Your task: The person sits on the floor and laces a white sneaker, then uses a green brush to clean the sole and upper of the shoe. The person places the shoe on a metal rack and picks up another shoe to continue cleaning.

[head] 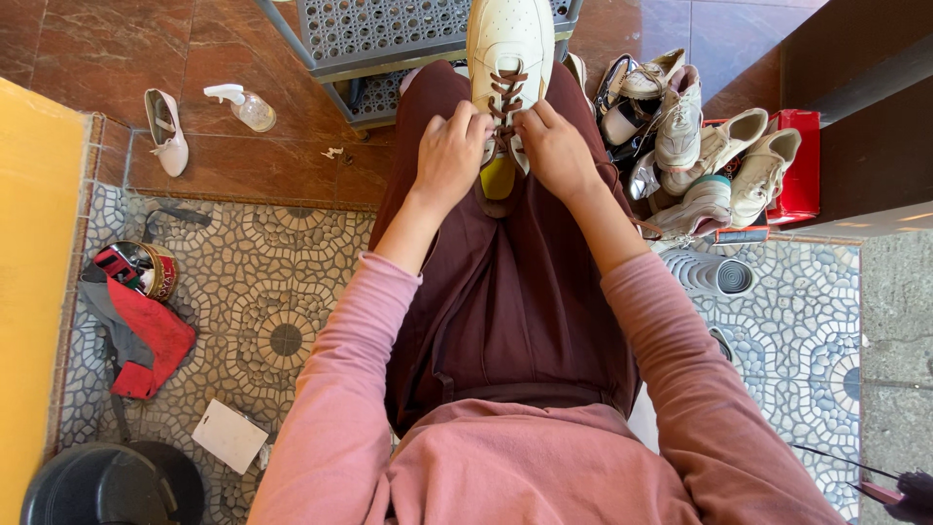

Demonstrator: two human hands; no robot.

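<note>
now the cream leather shoe [507, 49] rests on the lap so both hands can reach it. left hand [450, 156] and right hand [556, 151] pinch the brown lace [505, 97] tight between curled fingers, just above the yellow tongue [498, 178].

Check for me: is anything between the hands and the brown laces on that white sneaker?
Nothing visible. The left hand and right hand are already on the brown laces of the white sneaker, which rests on the lap, fingers pinching the lace ends.
</note>
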